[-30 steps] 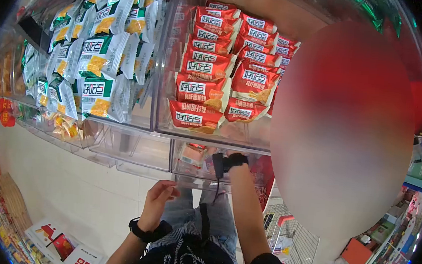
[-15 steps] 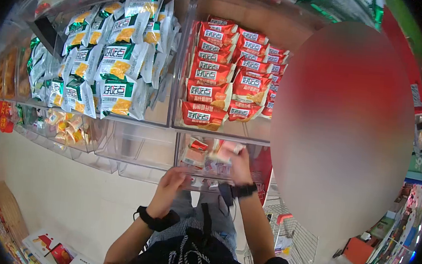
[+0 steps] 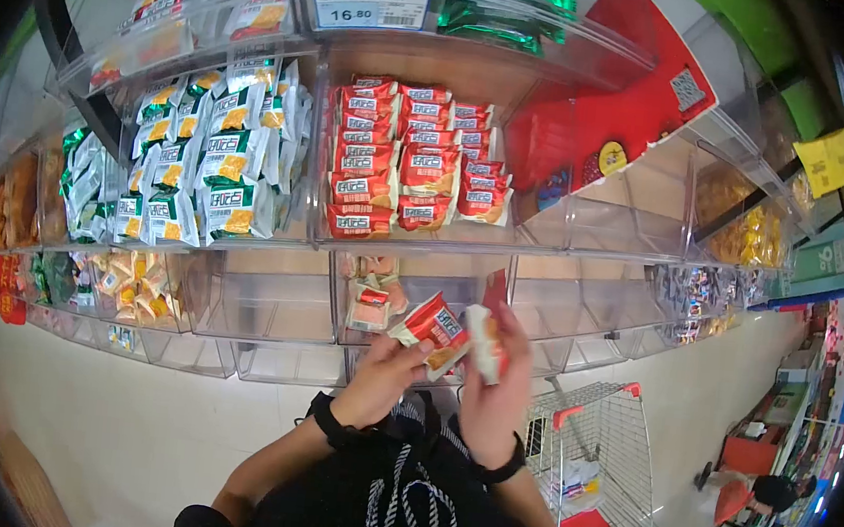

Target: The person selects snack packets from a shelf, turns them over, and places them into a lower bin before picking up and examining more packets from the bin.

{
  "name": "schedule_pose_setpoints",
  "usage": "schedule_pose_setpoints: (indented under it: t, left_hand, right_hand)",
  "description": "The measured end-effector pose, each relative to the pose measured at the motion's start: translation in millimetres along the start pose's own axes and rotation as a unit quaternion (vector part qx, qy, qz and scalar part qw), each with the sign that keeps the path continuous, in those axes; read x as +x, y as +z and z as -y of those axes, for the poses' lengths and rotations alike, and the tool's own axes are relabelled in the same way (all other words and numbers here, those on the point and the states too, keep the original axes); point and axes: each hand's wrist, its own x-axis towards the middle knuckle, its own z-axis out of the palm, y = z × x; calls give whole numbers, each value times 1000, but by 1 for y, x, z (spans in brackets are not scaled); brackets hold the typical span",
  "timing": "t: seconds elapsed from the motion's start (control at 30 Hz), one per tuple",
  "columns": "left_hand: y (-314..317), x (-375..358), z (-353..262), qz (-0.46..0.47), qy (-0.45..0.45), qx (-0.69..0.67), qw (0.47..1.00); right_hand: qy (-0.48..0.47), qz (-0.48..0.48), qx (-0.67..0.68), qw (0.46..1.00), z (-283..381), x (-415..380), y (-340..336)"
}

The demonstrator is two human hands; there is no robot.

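Note:
My left hand (image 3: 383, 386) pinches a red and cream biscuit packet (image 3: 436, 327) by its lower edge, its printed front turned up. Close beside it, my right hand (image 3: 502, 383) grips a second packet (image 3: 485, 343), tilted nearly edge-on and smeared by motion. Both hands are over the front of a clear lower bin, where several pink-and-clear packets (image 3: 371, 311) lie at the left. On the shelf above stand stacked rows of red biscuit packets (image 3: 427, 169) like the one in my left hand.
White and green packets (image 3: 236, 157) fill the compartment to the left. A price label (image 3: 372, 12) hangs on the upper shelf, and a red sign (image 3: 616, 110) leans at the right. A wire shopping cart (image 3: 619, 421) stands to my right. Another person (image 3: 773, 492) is far right.
The view has shifted and shows more shelf. My left hand, holding nothing before, now holds a red packet. My right hand has come out of the lower bin area toward me, gripping a packet.

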Motion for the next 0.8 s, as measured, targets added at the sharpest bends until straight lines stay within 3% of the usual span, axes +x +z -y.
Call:
schedule_pose_setpoints:
  t: [0.03, 0.23, 0.3, 0.37, 0.43, 0.57, 0.67, 0.73, 0.8]
  left_hand:
    - [8, -2, 0, 25, 24, -45, 998]
    - [9, -9, -8, 21, 50, -96, 994]
    - [5, -11, -11, 67, 44, -104, 991]
    - [10, -13, -13, 47, 70, -97, 992]
    - [10, -15, -14, 85, 58, -132, 986]
    - [13, -16, -15, 85, 48, -118, 988]
    - [11, -14, -14, 114, 59, -138, 982]
    - [9, -10, -13, 152, 71, -119, 979]
    - [16, -10, -17, 131, 82, -116, 981]
  right_hand:
    - [-167, 10, -196, 966, 0, -2, 3]
    - [-136, 129, -79, 979, 12, -3, 4]
    - [-131, 221, 17, 966, 10, 3, -9]
    - [-127, 203, 15, 971, 5, 11, -13]
    - [-79, 153, -4, 985, 7, 15, -17]
    - [-129, 116, -42, 984, 13, 20, -20]
    - [-89, 109, -13, 990, 15, 20, -19]
    - [-106, 97, -23, 989, 14, 23, -19]
    - [-124, 87, -31, 988, 10, 23, -19]
